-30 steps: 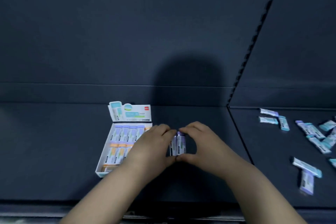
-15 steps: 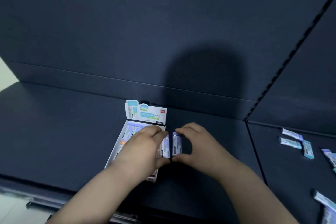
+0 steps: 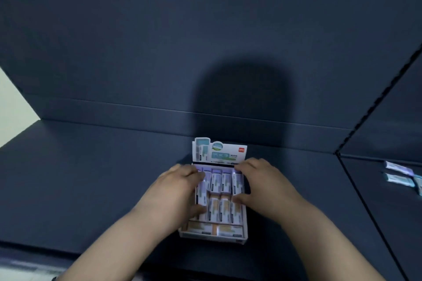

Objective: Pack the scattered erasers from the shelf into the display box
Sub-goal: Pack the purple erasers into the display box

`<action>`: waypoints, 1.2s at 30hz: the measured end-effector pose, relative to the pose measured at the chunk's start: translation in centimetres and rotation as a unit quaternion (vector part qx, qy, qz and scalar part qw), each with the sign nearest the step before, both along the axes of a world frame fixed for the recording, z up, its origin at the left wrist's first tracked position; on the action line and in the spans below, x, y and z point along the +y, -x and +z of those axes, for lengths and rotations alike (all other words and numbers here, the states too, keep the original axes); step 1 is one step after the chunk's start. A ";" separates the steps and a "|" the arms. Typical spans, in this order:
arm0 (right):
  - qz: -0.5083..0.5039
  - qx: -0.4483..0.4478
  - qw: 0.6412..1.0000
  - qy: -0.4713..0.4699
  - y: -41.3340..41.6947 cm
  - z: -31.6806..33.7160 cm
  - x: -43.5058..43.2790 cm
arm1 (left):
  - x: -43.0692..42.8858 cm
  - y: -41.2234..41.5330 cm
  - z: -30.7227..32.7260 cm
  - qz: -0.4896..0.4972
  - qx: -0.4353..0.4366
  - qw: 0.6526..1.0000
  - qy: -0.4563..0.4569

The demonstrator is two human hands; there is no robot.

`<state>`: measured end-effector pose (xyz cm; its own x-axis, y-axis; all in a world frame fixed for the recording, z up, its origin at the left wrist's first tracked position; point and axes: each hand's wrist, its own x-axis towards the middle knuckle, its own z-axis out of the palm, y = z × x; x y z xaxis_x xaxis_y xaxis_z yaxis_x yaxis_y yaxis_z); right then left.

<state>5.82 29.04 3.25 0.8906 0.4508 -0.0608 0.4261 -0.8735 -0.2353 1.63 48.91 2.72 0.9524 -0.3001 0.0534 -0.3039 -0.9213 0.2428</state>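
1. Head view: the display box (image 3: 212,237) stood on the shelf (image 3: 91,178) near the back wall, header card upright. Rows of purple and orange erasers sat inside.
2. The left hand (image 3: 180,191) pinched a purple eraser (image 3: 202,191) end to end at the box's left column. The right hand (image 3: 265,185) pinched a second purple eraser (image 3: 237,183) likewise at the right column.
3. Loose erasers (image 3: 399,172) lay well apart in the right bay.
4. Judgement: lower each piece level and parallel to its neighbours, press flat, and release only once seated. A tilted end would likely jam the row.
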 end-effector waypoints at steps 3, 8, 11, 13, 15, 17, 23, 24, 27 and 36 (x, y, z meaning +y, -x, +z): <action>-0.024 -0.029 0.996 0.079 0.1 -0.3 1.3 | 1.4 -0.4 0.1 -0.030 0.023 0.999 0.001; -0.068 -0.041 0.989 0.129 0.4 -0.6 2.7 | 2.3 -0.4 -0.4 -0.078 0.049 0.996 -0.007; -0.091 -0.051 0.984 0.147 0.7 -0.5 2.9 | 2.5 -0.2 -0.6 -0.082 0.059 0.995 -0.005; -0.100 -0.048 0.983 0.145 0.9 -0.6 2.9 | 2.5 -0.1 -0.6 -0.077 0.065 0.995 -0.003; -0.106 -0.038 0.984 0.139 1.0 -0.7 2.9 | 2.3 0.1 -0.6 -0.072 0.074 0.995 -0.007; -0.110 -0.040 0.983 0.140 0.9 -0.8 3.0 | 2.2 0.3 -0.6 -0.071 0.080 0.994 -0.016; -0.123 -0.055 0.981 0.140 1.5 -2.2 3.3 | 1.8 0.7 -0.3 -0.060 0.097 0.993 -0.004; -0.123 -0.056 0.981 0.135 1.6 -2.3 3.2 | 1.7 0.7 -0.3 -0.058 0.097 0.994 0.000; -0.118 -0.061 0.985 0.108 1.9 -2.2 3.1 | 1.3 0.6 -0.2 -0.047 0.097 0.994 -0.012; -0.112 -0.079 0.987 0.081 1.6 -2.9 4.4 | 0.0 0.7 -0.3 -0.016 0.103 0.992 -0.069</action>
